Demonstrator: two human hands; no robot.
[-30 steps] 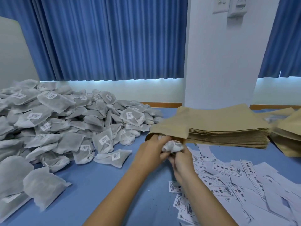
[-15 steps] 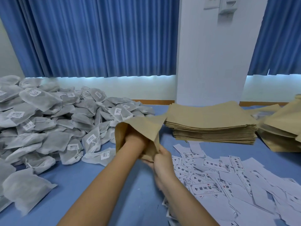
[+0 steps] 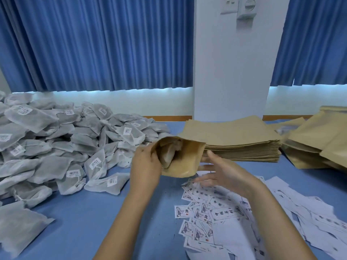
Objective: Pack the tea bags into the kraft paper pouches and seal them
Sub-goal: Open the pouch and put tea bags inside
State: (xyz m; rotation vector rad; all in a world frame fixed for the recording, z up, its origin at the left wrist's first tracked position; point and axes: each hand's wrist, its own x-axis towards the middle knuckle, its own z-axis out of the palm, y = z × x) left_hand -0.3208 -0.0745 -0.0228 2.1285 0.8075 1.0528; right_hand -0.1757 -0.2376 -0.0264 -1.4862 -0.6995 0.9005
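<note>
Since half a second ago the left grip has come out of the kraft pouch and now curls round its left rim, holding it mouth-open above the blue bench; a tea bag sits inside. At 3 o'clock, the right grip has let go and hangs with fingers spread. At 9 o'clock lies a heap of loose tea bags, at 1 o'clock a stack of flat pouches, at 5 o'clock printed labels.
</note>
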